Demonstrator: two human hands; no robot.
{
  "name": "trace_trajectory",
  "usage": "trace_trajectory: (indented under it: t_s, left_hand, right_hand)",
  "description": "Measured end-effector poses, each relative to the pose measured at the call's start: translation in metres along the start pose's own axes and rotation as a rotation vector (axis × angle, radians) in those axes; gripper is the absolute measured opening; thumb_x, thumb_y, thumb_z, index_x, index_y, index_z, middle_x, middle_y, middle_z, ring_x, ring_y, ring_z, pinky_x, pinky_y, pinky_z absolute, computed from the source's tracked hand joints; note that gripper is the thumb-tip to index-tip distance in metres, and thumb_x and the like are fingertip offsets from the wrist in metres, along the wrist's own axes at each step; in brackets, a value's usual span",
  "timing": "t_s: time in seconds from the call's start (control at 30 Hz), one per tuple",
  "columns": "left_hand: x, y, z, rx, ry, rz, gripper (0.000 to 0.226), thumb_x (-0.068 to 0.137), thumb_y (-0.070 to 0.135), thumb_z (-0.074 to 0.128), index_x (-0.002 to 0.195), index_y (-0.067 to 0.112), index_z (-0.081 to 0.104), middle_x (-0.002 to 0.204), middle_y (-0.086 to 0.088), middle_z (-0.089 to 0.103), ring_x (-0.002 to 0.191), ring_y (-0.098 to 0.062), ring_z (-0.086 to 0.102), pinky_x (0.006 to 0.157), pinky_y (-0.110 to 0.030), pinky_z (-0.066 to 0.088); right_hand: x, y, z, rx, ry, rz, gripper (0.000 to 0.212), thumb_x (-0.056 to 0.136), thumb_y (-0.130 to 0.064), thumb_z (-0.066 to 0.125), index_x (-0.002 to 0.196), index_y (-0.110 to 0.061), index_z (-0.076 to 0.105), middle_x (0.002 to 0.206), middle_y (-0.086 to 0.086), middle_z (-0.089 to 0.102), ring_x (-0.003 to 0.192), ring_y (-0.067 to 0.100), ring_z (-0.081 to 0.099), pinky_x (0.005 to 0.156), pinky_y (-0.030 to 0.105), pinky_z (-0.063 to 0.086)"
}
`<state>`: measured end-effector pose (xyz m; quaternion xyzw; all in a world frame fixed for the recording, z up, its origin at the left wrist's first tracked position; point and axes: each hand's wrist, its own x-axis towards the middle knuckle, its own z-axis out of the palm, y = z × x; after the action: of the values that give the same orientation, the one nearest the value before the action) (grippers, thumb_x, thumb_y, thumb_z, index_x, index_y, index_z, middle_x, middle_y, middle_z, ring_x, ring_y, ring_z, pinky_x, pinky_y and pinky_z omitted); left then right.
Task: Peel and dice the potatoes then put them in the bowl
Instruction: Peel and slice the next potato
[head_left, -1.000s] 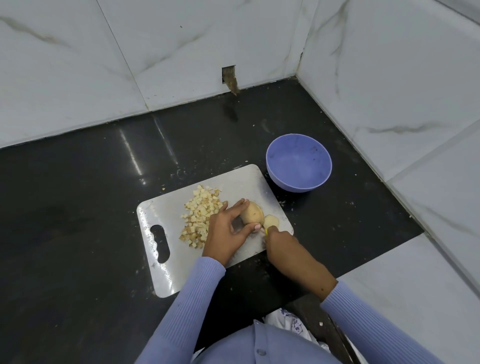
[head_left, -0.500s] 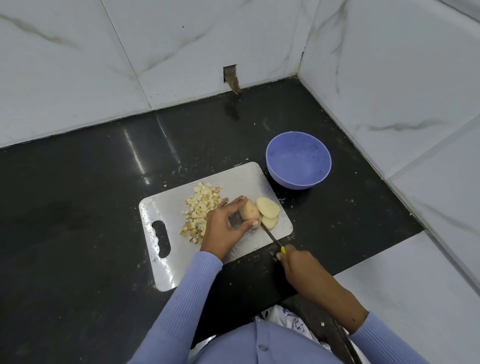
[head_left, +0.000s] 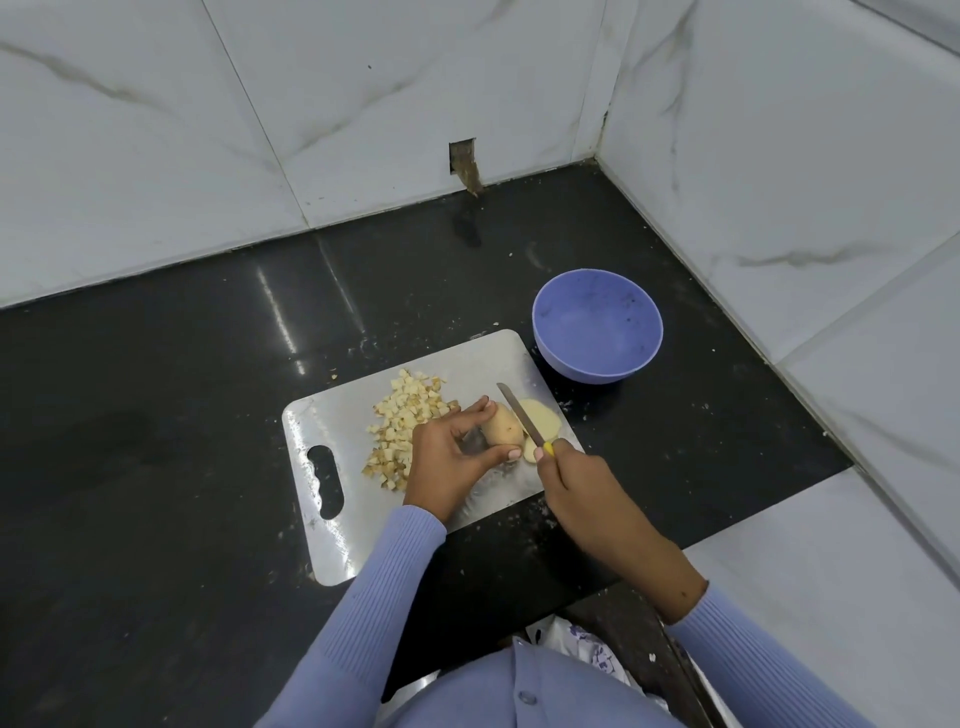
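A black counter (head_left: 156, 415) carries a metal cutting board (head_left: 332, 415) beside an empty purple bowl (head_left: 597, 327). On the board, the left hand (head_left: 447, 457) fingers grip a potato (head_left: 501, 426) between diced pieces (head_left: 405, 426) and slices (head_left: 543, 418); the right hand (head_left: 571, 473) grips a knife (head_left: 519, 413) against it.
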<state>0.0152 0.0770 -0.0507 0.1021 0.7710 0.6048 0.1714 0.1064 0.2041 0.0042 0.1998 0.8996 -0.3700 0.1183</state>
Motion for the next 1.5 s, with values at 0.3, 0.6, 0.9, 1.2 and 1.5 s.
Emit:
trace_trajectory:
  t_s: [0.3,0.6,0.9,1.2,1.5]
  left_hand:
    - [0.002,-0.001,-0.001,-0.004,-0.017,0.009,0.061,0.057,0.014,0.09,0.114,0.011,0.067,0.125,-0.004,0.062,0.119,0.002,0.052,0.108,-0.031,0.039]
    - [0.005,-0.003,-0.002,0.048,-0.056,-0.006,0.06,0.063,0.017,0.087,0.118,0.017,0.064,0.132,-0.002,0.056,0.132,-0.013,0.042,0.113,-0.034,0.032]
    - [0.007,-0.002,0.0,-0.016,-0.062,-0.009,0.055,0.061,0.017,0.087,0.111,0.029,0.067,0.13,0.0,0.058,0.13,-0.012,0.044,0.113,-0.039,0.033]
    - [0.008,-0.005,-0.001,-0.066,-0.087,0.002,0.057,0.065,0.008,0.084,0.118,0.01,0.064,0.131,-0.009,0.057,0.125,-0.006,0.048,0.106,-0.023,0.039]
    - [0.006,-0.004,-0.002,-0.109,-0.073,0.002,0.057,0.063,0.005,0.085,0.116,0.011,0.065,0.13,-0.01,0.057,0.122,-0.002,0.051,0.108,-0.032,0.039]
  right_hand:
    - [0.004,-0.001,0.004,-0.01,-0.021,0.003,0.028,0.103,-0.029,0.03,0.078,-0.018,0.037,0.066,0.0,0.047,0.056,0.01,0.042,0.049,0.023,0.03]
    - [0.014,-0.01,0.007,-0.192,-0.074,0.078,0.026,0.103,-0.03,0.027,0.105,-0.009,0.043,0.085,0.006,0.05,0.076,0.02,0.048,0.065,0.033,0.037]
    - [0.014,-0.01,0.004,-0.211,-0.167,0.149,0.024,0.103,-0.022,0.03,0.114,-0.004,0.042,0.103,0.016,0.054,0.082,0.022,0.045,0.067,0.031,0.034]
    - [0.033,-0.012,-0.001,-0.174,-0.283,0.151,0.015,0.102,-0.021,0.03,0.098,-0.012,0.041,0.093,0.008,0.049,0.068,0.012,0.044,0.052,0.026,0.033]
    - [0.016,-0.008,0.012,-0.205,-0.231,0.17,0.014,0.102,-0.022,0.029,0.093,-0.012,0.035,0.088,0.01,0.049,0.075,0.02,0.044,0.058,0.03,0.031]
